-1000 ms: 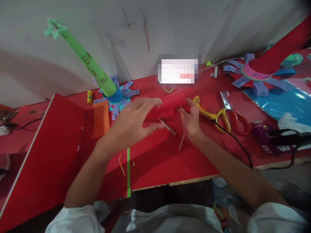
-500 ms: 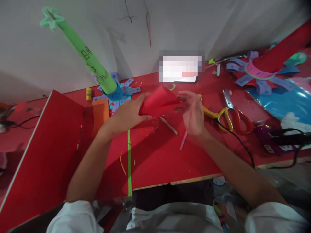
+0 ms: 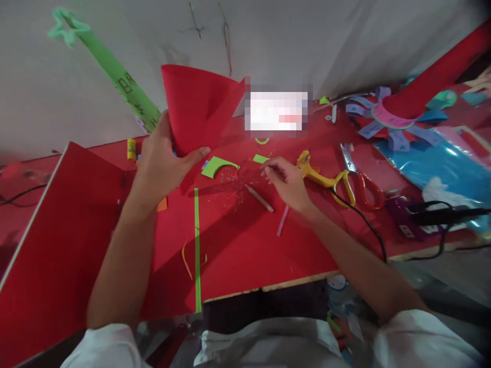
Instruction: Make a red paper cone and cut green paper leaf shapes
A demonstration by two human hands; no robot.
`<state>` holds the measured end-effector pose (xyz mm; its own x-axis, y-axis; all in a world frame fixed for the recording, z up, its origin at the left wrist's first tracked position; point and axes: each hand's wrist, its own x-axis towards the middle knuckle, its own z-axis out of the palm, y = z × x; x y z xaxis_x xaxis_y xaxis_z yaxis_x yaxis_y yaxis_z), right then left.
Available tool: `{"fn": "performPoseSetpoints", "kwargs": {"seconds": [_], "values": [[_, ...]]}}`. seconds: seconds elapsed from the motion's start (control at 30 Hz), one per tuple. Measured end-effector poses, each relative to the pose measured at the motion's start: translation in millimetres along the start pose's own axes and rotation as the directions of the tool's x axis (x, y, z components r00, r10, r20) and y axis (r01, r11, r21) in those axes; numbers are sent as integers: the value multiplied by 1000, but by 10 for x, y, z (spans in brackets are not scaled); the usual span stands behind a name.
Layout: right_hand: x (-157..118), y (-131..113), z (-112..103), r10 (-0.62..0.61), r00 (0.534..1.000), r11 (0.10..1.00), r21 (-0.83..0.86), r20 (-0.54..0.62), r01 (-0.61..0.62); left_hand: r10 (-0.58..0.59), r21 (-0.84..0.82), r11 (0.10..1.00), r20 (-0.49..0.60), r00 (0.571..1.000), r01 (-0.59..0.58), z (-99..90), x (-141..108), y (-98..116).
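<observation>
My left hand point(image 3: 163, 158) is closed round the edge of a red sheet of paper point(image 3: 203, 110), lifted above the table and bent into a curve. My right hand point(image 3: 287, 184) hovers low over the table, its fingers loosely bent and a little apart, with nothing visible in them. Close to its fingertips lies a small green paper scrap point(image 3: 261, 159). A larger green scrap with a curved cut-out point(image 3: 215, 167) rests below the red sheet. Between my hands, a thin pale stick-like piece point(image 3: 260, 198) lies among tiny crumbs.
At right are a yellow hot glue gun point(image 3: 316, 175), scissors point(image 3: 360, 179) and a purple box point(image 3: 402, 217). A glue stick point(image 3: 131, 150) and a green paper tube point(image 3: 115, 76) stand at left. A red panel point(image 3: 69, 230) rises at the left. A long green strip point(image 3: 197, 250) crosses the table.
My left hand has raised the red paper up and to the left, uncovering green scraps and crumbs. My right hand has come away from the paper and moved down and left.
</observation>
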<state>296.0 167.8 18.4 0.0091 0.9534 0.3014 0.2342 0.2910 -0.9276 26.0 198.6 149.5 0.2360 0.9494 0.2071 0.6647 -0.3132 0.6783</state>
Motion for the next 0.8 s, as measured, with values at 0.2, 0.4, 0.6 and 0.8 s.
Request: {"fn": "performPoseSetpoints", "kwargs": {"seconds": [0.2, 0.4, 0.6, 0.8], "values": [[-24, -135, -576, 40, 998, 731, -683, 55, 9, 67, 320, 946, -58, 996, -45, 40, -32, 27], [-244, -86, -1323, 284, 944, 197, -953, -167, -228, 63, 416, 906, 63, 996, -83, 130, -67, 111], [-529, -7, -1558, 370, 868, 37, -928, -332, -371, 82, 409, 899, 199, 976, -159, 217, -115, 177], [-573, 104, -1521, 383, 867, 53, -929, -319, -366, 80, 422, 891, 222, 972, -169, 336, -125, 167]]}}
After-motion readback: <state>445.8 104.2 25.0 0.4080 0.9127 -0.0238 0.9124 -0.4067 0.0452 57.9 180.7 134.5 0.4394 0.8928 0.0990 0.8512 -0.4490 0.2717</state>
